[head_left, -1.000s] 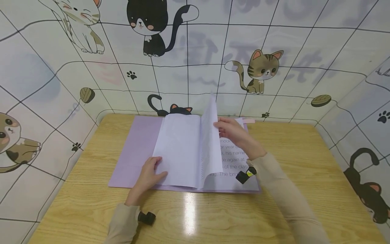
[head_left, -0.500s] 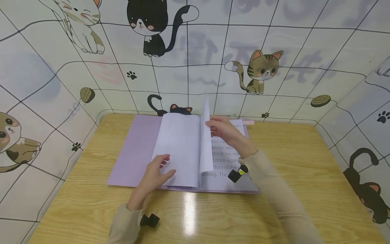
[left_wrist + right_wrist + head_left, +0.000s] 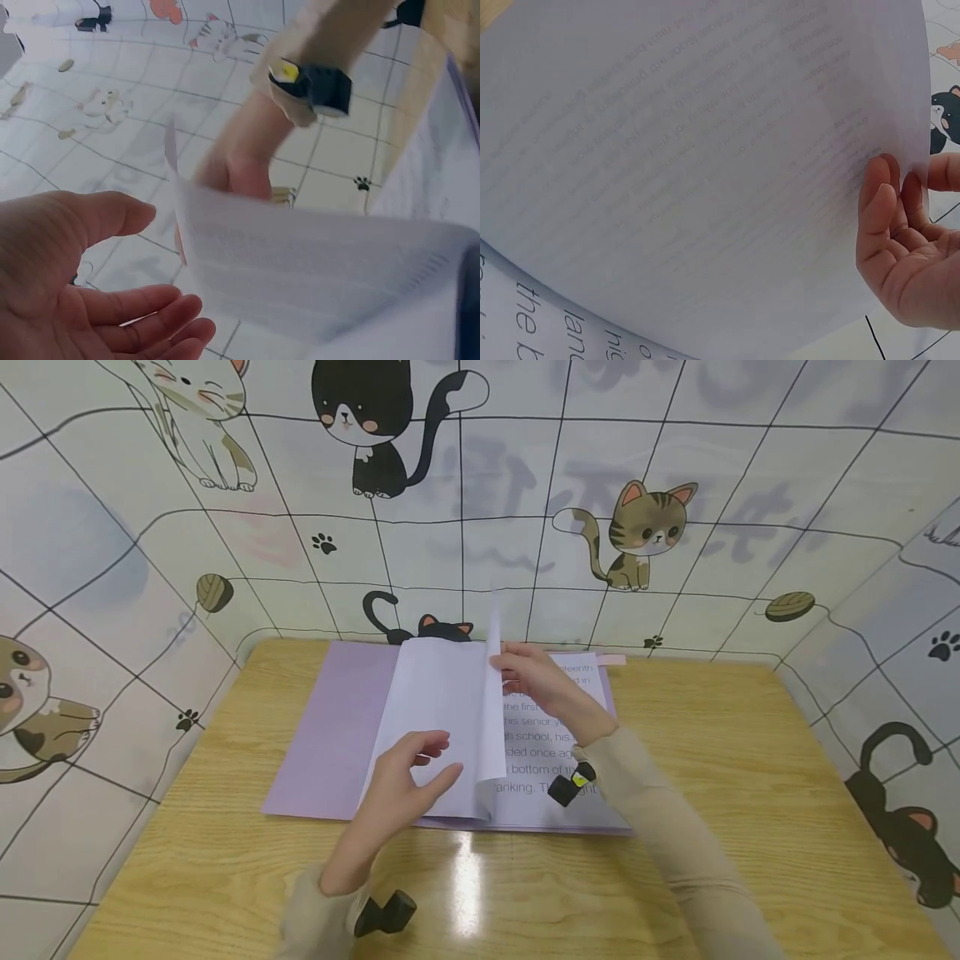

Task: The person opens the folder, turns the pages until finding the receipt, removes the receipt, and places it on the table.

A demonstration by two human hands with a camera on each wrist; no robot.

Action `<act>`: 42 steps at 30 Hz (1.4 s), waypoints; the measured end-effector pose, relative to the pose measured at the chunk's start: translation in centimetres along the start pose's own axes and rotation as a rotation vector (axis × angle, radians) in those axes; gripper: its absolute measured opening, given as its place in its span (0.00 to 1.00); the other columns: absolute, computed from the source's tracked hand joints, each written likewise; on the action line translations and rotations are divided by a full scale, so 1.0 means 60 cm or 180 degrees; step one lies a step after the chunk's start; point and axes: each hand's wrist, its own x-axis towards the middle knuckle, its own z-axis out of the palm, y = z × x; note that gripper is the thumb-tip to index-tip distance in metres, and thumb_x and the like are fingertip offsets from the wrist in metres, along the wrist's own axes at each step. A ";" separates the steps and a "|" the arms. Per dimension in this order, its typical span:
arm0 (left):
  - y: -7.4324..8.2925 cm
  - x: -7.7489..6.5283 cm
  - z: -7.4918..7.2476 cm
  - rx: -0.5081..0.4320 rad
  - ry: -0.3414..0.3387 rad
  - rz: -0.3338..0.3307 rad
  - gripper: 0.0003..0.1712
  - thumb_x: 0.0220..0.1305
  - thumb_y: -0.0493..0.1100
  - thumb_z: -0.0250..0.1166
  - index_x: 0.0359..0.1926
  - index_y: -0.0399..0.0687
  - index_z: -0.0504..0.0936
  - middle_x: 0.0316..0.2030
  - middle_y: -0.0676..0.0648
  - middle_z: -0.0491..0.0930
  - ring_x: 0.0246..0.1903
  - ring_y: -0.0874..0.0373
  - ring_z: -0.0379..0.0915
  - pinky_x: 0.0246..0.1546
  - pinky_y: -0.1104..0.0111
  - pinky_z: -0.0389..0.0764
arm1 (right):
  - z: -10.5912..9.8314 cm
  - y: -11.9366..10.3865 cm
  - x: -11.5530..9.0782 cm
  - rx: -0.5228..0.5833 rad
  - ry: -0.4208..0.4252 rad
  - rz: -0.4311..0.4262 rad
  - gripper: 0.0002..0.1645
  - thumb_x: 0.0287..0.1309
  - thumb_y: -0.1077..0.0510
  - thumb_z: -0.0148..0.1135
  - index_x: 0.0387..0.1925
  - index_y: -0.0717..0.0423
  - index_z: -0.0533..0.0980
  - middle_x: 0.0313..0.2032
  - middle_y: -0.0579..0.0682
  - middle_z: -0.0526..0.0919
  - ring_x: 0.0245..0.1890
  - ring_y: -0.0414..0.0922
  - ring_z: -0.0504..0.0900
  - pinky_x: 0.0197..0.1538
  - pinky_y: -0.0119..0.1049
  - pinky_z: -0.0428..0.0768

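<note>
A book with a lilac cover [image 3: 337,727] lies spread on the table, blank white pages on its left side and large printed text on its right page [image 3: 555,810]. Between them one page [image 3: 492,727] stands almost upright. My right hand [image 3: 536,681] pinches its outer edge; the right wrist view shows thumb and fingertips on either side of the sheet [image 3: 667,165]. My left hand [image 3: 401,789] hovers above the left pages, thumb and fingers spread apart and holding nothing. In the left wrist view a gap separates its fingertips [image 3: 191,304] from the raised page.
The book rests on a wood-grain table [image 3: 697,735]. Behind and at both sides rise white gridded panels [image 3: 510,460] printed with cartoon cats. A pink tab [image 3: 613,660] sticks out at the book's upper right.
My right hand has swung the page leftward, baring more text on the right. My left hand has lifted from the left page's lower edge and moved right, towards the raised page.
</note>
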 end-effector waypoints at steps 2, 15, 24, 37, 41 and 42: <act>0.016 0.008 0.006 -0.0019 0.0132 0.0000 0.21 0.49 0.36 0.71 0.45 0.34 0.78 0.38 0.42 0.80 0.37 0.51 0.77 0.39 0.61 0.80 | 0.006 0.001 0.003 -0.0049 0.0029 0.0002 0.15 0.63 0.62 0.51 0.48 0.68 0.71 0.36 0.53 0.80 0.32 0.42 0.78 0.36 0.33 0.76; 0.058 0.041 0.034 0.0407 0.0650 0.0076 0.25 0.44 0.41 0.72 0.43 0.32 0.76 0.37 0.39 0.76 0.31 0.49 0.72 0.32 0.60 0.77 | 0.043 0.011 0.026 -0.0216 0.0100 -0.0016 0.10 0.60 0.62 0.53 0.24 0.58 0.69 0.29 0.50 0.75 0.30 0.44 0.77 0.34 0.33 0.77; 0.060 0.040 0.030 0.0991 0.0504 -0.0409 0.24 0.41 0.33 0.65 0.44 0.30 0.76 0.41 0.38 0.74 0.33 0.47 0.73 0.29 0.59 0.76 | 0.062 0.012 0.035 -0.0262 0.0120 0.0098 0.10 0.58 0.61 0.54 0.22 0.57 0.69 0.28 0.49 0.77 0.30 0.42 0.79 0.34 0.32 0.77; 0.028 0.037 0.015 0.1136 0.0558 -0.0533 0.25 0.42 0.21 0.53 0.47 0.26 0.74 0.35 0.35 0.76 0.32 0.40 0.74 0.28 0.54 0.76 | 0.072 0.018 0.044 -0.0310 -0.0028 0.0147 0.09 0.60 0.59 0.54 0.26 0.58 0.74 0.28 0.50 0.80 0.32 0.43 0.79 0.35 0.33 0.76; 0.009 0.030 -0.001 0.1102 0.0516 -0.0600 0.24 0.43 0.20 0.52 0.47 0.23 0.73 0.35 0.33 0.76 0.31 0.40 0.73 0.29 0.54 0.76 | 0.066 0.021 0.043 -0.0346 -0.0026 0.0188 0.08 0.61 0.58 0.54 0.29 0.59 0.74 0.29 0.50 0.80 0.33 0.44 0.80 0.36 0.34 0.77; 0.003 0.028 -0.006 0.1093 0.0498 -0.0628 0.24 0.44 0.20 0.52 0.48 0.23 0.73 0.35 0.32 0.75 0.31 0.41 0.72 0.30 0.54 0.76 | 0.063 0.023 0.043 -0.0364 -0.0031 0.0189 0.08 0.61 0.58 0.54 0.30 0.59 0.74 0.30 0.50 0.80 0.34 0.44 0.80 0.37 0.34 0.77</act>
